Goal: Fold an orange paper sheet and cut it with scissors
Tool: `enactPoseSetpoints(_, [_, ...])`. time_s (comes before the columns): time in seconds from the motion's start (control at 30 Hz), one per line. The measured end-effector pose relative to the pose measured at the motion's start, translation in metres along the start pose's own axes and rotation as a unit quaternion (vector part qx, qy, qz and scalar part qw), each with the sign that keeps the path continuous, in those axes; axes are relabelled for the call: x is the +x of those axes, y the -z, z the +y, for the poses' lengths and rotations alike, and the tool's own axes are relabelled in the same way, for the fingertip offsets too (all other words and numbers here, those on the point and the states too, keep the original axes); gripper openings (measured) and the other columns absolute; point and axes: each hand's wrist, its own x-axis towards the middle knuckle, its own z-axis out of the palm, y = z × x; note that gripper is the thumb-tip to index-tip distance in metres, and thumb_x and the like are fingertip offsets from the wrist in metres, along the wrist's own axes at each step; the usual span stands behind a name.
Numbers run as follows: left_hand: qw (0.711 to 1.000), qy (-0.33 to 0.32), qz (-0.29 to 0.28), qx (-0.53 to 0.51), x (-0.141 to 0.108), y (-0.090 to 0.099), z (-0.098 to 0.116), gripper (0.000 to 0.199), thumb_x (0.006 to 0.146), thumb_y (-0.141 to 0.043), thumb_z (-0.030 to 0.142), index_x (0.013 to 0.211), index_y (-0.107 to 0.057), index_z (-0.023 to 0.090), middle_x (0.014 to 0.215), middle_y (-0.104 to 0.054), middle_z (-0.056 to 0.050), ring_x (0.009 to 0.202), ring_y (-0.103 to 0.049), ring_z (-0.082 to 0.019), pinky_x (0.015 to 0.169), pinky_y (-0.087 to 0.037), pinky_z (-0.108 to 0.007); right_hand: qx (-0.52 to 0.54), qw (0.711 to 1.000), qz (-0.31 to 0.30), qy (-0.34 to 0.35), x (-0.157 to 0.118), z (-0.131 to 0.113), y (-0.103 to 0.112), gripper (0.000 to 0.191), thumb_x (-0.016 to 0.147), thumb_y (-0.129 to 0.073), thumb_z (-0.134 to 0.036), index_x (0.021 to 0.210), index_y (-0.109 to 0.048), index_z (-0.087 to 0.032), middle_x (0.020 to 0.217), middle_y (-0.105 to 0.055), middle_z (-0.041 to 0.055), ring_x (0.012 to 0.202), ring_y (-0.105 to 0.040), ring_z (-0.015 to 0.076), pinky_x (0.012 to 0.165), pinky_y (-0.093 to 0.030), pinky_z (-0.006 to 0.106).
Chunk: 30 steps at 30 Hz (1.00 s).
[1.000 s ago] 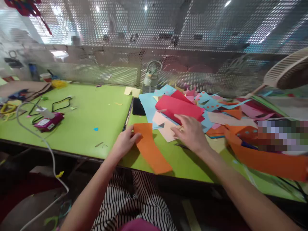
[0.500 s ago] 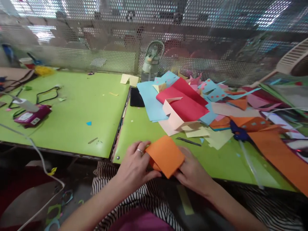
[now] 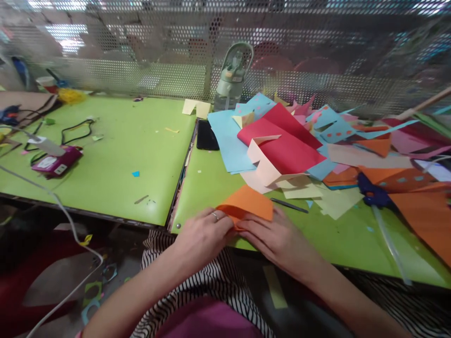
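A folded piece of orange paper (image 3: pixel 250 202) is between my hands at the front edge of the green table. Its upper flap bends upward and stands away from the lower layer. My left hand (image 3: pixel 206 234), wearing a ring, closes on the paper's left side with the fingertips tucked near the fold. From the right, my right hand (image 3: pixel 278 234) grips it, the fingers reaching into the gap under the flap. Part of the lower layer is hidden by my fingers. Just behind my right hand lie dark tweezers (image 3: pixel 289 205).
Behind are red paper (image 3: pixel 282 141), blue paper (image 3: pixel 225 145), a black phone (image 3: pixel 207 135) and a bottle (image 3: pixel 230 82). To the right lies a blue glue gun (image 3: pixel 374 192) with a clear stick. A purple power strip (image 3: pixel 58 162) sits left. A perforated metal screen (image 3: pixel 155 70) stands behind.
The orange paper has gone from a flat square facing me to tilted with its flap raised. My right fingers have moved in beneath the flap. The view has shifted slightly right.
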Motion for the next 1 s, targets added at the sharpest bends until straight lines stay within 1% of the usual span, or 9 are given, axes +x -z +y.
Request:
enactPoseSetpoints(0.17, [0.996,0.07,-0.033,-0.036,-0.003,0.004,-0.008,0.027,0.104,-0.047,0.025,0.094,-0.071,0.018,0.094,-0.076,-0.008,0.085,-0.069,-0.022,0.079,-0.057,-0.036,0.119,0.989,-0.023,-0.081,-0.001,0.003,0.003,0.027,0.104,-0.048,-0.033,0.102,-0.075,-0.026,0.092,-0.078,0.0043,0.087,-0.07,0.0223,0.082,-0.055,0.041])
enactPoseSetpoints(0.27, [0.993,0.099,-0.034,-0.063,-0.005,0.009,-0.006,0.03,0.104,-0.043,0.028,0.096,-0.071,0.019,0.092,-0.076,-0.008,0.083,-0.069,-0.022,0.078,-0.057,-0.036,0.121,0.986,-0.012,-0.115,-0.006,0.001,0.002,0.03,0.104,-0.046,-0.035,0.1,-0.075,-0.027,0.095,-0.077,0.0057,0.091,-0.07,0.0246,0.083,-0.056,0.043])
enactPoseSetpoints(0.4, [0.99,0.115,-0.034,-0.08,-0.009,0.013,-0.002,0.024,0.1,-0.048,0.028,0.09,-0.069,0.02,0.09,-0.075,-0.007,0.082,-0.069,-0.022,0.074,-0.056,-0.036,0.138,0.976,-0.006,-0.168,-0.018,-0.001,-0.001,0.026,0.102,-0.05,-0.04,0.104,-0.074,-0.03,0.097,-0.076,0.0063,0.097,-0.07,0.0281,0.085,-0.057,0.046])
enactPoseSetpoints(0.57, [0.994,0.086,-0.023,-0.062,-0.013,0.017,0.004,0.019,0.097,-0.05,0.022,0.087,-0.066,0.018,0.089,-0.073,-0.007,0.082,-0.069,-0.023,0.079,-0.055,-0.04,0.119,0.985,0.013,-0.124,-0.026,0.001,-0.007,0.025,0.1,-0.05,-0.037,0.112,-0.071,-0.029,0.098,-0.074,0.0077,0.094,-0.069,0.0296,0.076,-0.057,0.045])
enactPoseSetpoints(0.67, [0.993,0.099,-0.025,-0.056,-0.014,0.015,0.007,0.02,0.1,-0.049,0.023,0.088,-0.064,0.019,0.097,-0.073,-0.007,0.087,-0.069,-0.023,0.084,-0.056,-0.041,0.081,0.986,0.043,-0.141,-0.026,-0.001,-0.01,0.026,0.098,-0.051,-0.038,0.116,-0.067,-0.027,0.1,-0.073,0.0102,0.092,-0.068,0.0314,0.074,-0.056,0.046])
enactPoseSetpoints(0.73, [0.993,0.105,-0.023,-0.04,-0.013,0.013,0.006,0.02,0.1,-0.048,0.023,0.089,-0.064,0.018,0.102,-0.074,-0.009,0.09,-0.068,-0.023,0.084,-0.056,-0.041,0.073,0.985,0.039,-0.15,-0.024,-0.004,-0.011,0.023,0.098,-0.05,-0.037,0.11,-0.066,-0.024,0.099,-0.072,0.011,0.089,-0.067,0.0305,0.074,-0.055,0.046])
enactPoseSetpoints(0.8, [0.994,0.105,-0.011,-0.02,-0.012,0.011,0.005,0.019,0.1,-0.05,0.024,0.09,-0.064,0.016,0.107,-0.073,-0.011,0.093,-0.067,-0.025,0.085,-0.056,-0.041,0.079,0.984,0.02,-0.156,-0.022,-0.006,-0.01,0.017,0.098,-0.052,-0.035,0.096,-0.065,-0.025,0.095,-0.071,0.0098,0.089,-0.067,0.0287,0.077,-0.053,0.045])
enactPoseSetpoints(0.9, [0.994,0.107,0.002,-0.011,-0.01,0.01,0.002,0.016,0.099,-0.057,0.025,0.087,-0.065,0.016,0.111,-0.071,-0.012,0.096,-0.065,-0.024,0.088,-0.055,-0.041,0.085,0.981,0.007,-0.175,-0.018,-0.009,-0.008,0.021,0.096,-0.054,-0.035,0.079,-0.06,-0.025,0.095,-0.07,0.0082,0.091,-0.066,0.0277,0.08,-0.05,0.045])
enactPoseSetpoints(1.0, [0.994,0.109,0.006,-0.014,-0.009,0.01,0.0,0.015,0.097,-0.061,0.025,0.085,-0.065,0.018,0.111,-0.071,-0.011,0.099,-0.064,-0.024,0.09,-0.055,-0.04,0.081,0.979,0.003,-0.188,-0.015,-0.01,-0.008,0.021,0.095,-0.054,-0.036,0.078,-0.06,-0.025,0.095,-0.069,0.0082,0.091,-0.066,0.0281,0.08,-0.049,0.046])
